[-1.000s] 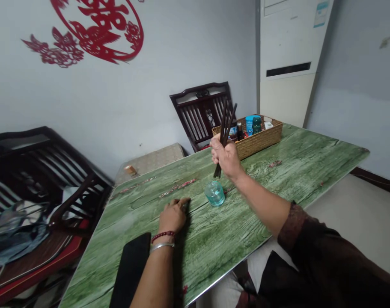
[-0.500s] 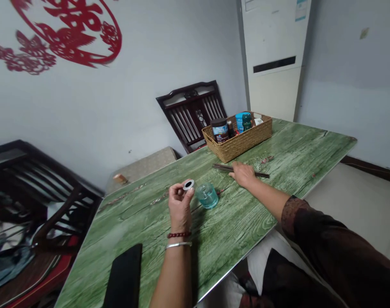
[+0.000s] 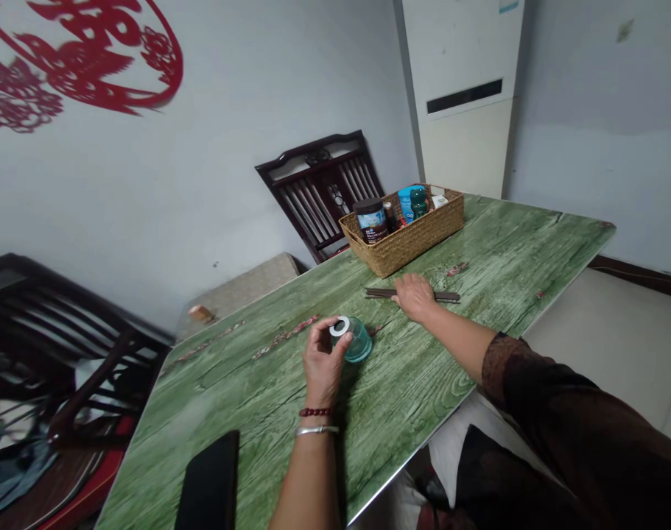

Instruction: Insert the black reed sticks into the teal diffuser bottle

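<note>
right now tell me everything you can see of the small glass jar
The small glass jar is a short, round, clear vessel with a blue-green tint, and no lid shows on it. It stands upright on the green wood-grain tabletop. The left hand is right beside it, holding a white ring over its rim; whether they touch cannot be told.

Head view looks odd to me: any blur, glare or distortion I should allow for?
Head view: the left hand and ring look sharp; pale glare lies on the table; shadow falls beside the left forearm; the wide lens makes the white unit lean.
</note>
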### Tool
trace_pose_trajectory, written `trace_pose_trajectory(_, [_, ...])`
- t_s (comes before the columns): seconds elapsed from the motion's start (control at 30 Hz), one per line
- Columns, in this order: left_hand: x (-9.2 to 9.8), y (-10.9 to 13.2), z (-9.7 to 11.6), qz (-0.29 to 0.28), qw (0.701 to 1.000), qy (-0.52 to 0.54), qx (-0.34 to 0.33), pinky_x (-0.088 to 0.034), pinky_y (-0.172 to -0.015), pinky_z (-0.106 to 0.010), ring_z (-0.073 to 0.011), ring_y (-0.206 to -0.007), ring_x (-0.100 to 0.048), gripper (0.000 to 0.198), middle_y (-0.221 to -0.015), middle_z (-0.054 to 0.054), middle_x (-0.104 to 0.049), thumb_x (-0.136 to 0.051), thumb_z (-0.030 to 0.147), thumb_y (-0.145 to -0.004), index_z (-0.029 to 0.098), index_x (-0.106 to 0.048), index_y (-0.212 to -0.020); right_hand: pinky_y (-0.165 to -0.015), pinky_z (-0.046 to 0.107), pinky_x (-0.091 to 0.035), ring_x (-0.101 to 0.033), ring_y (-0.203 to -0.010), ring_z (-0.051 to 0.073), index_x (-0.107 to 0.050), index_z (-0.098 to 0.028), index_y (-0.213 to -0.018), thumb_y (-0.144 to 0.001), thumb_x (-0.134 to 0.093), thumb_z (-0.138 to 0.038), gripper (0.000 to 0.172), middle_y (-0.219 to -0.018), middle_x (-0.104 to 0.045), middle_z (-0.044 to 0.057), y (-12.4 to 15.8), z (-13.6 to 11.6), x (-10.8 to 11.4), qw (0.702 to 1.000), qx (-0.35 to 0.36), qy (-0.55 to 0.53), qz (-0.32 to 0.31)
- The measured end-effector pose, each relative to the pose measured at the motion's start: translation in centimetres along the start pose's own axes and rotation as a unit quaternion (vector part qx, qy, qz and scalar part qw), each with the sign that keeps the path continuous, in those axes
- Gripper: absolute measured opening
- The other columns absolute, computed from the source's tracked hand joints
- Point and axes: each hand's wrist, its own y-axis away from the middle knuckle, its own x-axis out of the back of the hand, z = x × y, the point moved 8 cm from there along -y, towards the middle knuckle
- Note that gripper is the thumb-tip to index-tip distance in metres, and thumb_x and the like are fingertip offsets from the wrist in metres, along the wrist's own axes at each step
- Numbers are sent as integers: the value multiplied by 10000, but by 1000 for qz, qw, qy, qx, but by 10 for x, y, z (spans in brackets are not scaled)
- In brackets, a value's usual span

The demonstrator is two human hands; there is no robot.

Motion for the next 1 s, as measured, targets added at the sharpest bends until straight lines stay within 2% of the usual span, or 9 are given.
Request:
trace_pose_trajectory(0.2, [0,-3,-1,-2,998,-58,6,-516,-859,-346,-213,-919,-659,387,-963,-48,-690,-801,406,-705,198,-653,-996,-943,440,-381,-538,-1125,329,-638,-123,-1155,-950,-625,-391,338,-1158,-641,196,5,-5,13,1000,10,-6,10])
trace_pose_trajectory(0.33, [0,-4,0,-18,995,-94,-16,-505,-881,-349,-219,-950,-644,382,-1017,-55,-669,-803,398,-723,204,-662,-1020,-967,421,-385,-548,-1144,308,-644,-151,-1161,-915,-686,-392,347,-1165,-653,164,16,-34,37,990,107,-90,35])
trace_pose_trajectory(0.4, [-1,-5,1,-26,993,-111,-31,-498,-907,-357,-225,-983,-636,390,-1051,-56,-657,-801,390,-732,215,-663,-1053,-960,392,-410,-574,-1139,287,-641,-170,-1182,-839,-772,-401,434,-1171,-666,132,21,-56,37,969,172,-176,-12])
trace_pose_trajectory(0.47, [-2,-7,4,-31,990,-131,-45,-487,-941,-374,-236,-1019,-626,394,-1076,-57,-653,-799,387,-735,227,-671,-1072,-904,361,-453,-617,-1087,276,-630,-180,-1207,-714,-867,-401,589,-1143,-685,98,27,-77,28,936,207,-267,-95])
trace_pose_trajectory(0.53, [-1,-8,7,-31,986,-153,-54,-478,-958,-391,-244,-1030,-621,368,-1076,-57,-656,-782,398,-750,235,-687,-1066,-830,333,-483,-654,-1012,265,-617,-186,-1222,-597,-924,-382,723,-1096,-700,64,31,-92,15,903,205,-344,-152])
trace_pose_trajectory(0.63, [-1,-8,12,-30,982,-172,-67,-483,-953,-407,-250,-1013,-629,315,-1042,-60,-672,-718,429,-804,237,-710,-1054,-779,307,-491,-670,-956,243,-607,-209,-1208,-544,-934,-376,759,-1053,-703,22,34,-101,1,881,160,-421,-143])
trace_pose_trajectory(0.77, [0,-6,17,-38,982,-170,-77,-488,-977,-413,-259,-1057,-643,309,-1064,-69,-710,-673,439,-845,238,-732,-1072,-724,299,-476,-670,-897,239,-606,-229,-1158,-610,-887,-415,644,-967,-698,4,39,-99,-10,891,103,-428,-107])
trace_pose_trajectory(0.93, [-1,-2,9,-102,988,-113,-26,-490,-1006,-435,-274,-1089,-668,424,-1194,-98,-723,-588,475,-919,211,-687,-1235,-743,303,-465,-672,-919,245,-585,-217,-1161,-643,-868,-426,626,-973,-697,16,41,-99,-6,891,119,-427,-103])
trace_pose_trajectory(1.0, [-2,-1,8,-121,988,-94,-19,-470,-1044,-439,-282,-1166,-640,450,-1257,-100,-702,-554,491,-937,214,-669,-1272,-740,302,-462,-672,-917,246,-585,-219,-1148,-644,-866,-431,615,-965,-697,14,40,-100,-5,889,123,-428,-102])
